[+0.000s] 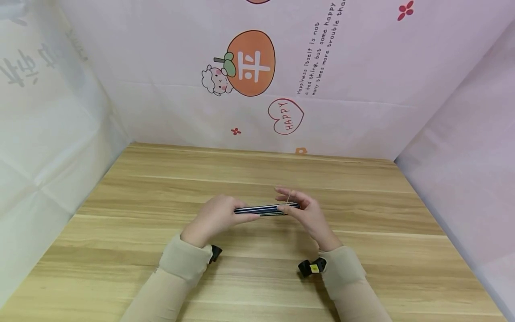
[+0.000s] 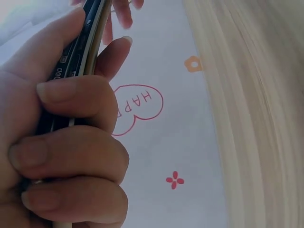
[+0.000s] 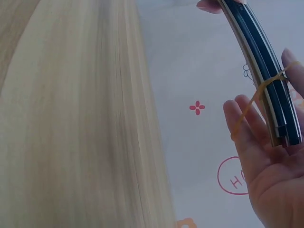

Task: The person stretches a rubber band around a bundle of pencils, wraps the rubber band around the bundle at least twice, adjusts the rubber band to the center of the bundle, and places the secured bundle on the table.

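A slim bundle of dark blue pencils (image 1: 261, 209) is held level above the table, between the two hands. My left hand (image 1: 215, 219) grips its left end, and in the left wrist view the fingers (image 2: 71, 147) curl round the pencils. At the other end is my right hand (image 1: 310, 217), its thumb against the bundle and its other fingers spread beyond it. A thin yellowish rubber band (image 3: 262, 88) crosses the pencils and stretches out to a fingertip of the right hand in the right wrist view.
The wooden table (image 1: 257, 277) spreads beneath both hands. White printed cloth (image 1: 169, 89) hangs behind the table and along its sides. A small black camera is strapped at each wrist, over the beige sleeves (image 1: 183, 264).
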A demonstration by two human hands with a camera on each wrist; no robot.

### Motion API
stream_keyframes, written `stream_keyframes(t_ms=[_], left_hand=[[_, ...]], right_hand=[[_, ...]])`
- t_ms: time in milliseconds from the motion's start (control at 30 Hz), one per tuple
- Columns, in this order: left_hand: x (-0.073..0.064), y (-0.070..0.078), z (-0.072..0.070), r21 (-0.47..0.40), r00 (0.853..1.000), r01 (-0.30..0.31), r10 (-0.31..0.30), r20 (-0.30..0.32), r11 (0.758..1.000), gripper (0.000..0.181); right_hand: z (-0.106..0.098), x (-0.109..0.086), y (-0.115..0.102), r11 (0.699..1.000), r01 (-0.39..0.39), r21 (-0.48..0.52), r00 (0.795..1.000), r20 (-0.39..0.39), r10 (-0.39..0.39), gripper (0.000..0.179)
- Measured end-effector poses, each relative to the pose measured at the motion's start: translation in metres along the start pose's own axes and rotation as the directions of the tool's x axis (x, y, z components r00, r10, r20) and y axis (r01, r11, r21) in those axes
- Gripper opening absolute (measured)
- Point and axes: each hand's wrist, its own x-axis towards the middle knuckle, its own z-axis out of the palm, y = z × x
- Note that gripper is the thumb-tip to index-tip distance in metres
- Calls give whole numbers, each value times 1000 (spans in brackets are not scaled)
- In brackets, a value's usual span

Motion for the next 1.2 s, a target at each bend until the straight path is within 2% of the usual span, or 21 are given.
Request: stream_keyframes(t_ms=[200, 400, 500, 633, 867, 967, 1100, 1200], left_hand=[[-3, 6, -3, 83, 999, -35, 37, -21, 996, 28], [-4, 6, -3, 208, 992, -102, 116, -58, 973, 28], [-4, 5, -3, 233, 990, -114, 130, -54, 966, 29], [-3, 2, -2, 226, 990, -123, 134, -35, 966, 29], [-1, -2, -1, 214, 987, -151, 160, -22, 965, 27], [0, -1, 0, 257, 981, -179, 193, -30, 950, 27], [0, 0, 2, 328, 961, -239, 270, -52, 914, 29], [0, -1, 2, 332, 953, -255, 294, -72, 908, 31]], right_hand=[[-1, 1, 0, 997, -70, -27, 998, 4, 71, 42], [0, 2, 3, 990, -131, -49, 991, 16, 132, 41], [1, 2, 3, 988, -144, -56, 989, 28, 146, 40], [0, 3, 5, 988, -153, 12, 986, 63, 152, 40], [-1, 3, 8, 977, -147, 155, 986, 106, 132, 20], [-2, 3, 8, 971, -143, 191, 986, 112, 123, 18], [-3, 2, 8, 965, -132, 227, 988, 109, 110, 17], [-3, 2, 7, 960, -141, 243, 987, 106, 118, 23]])
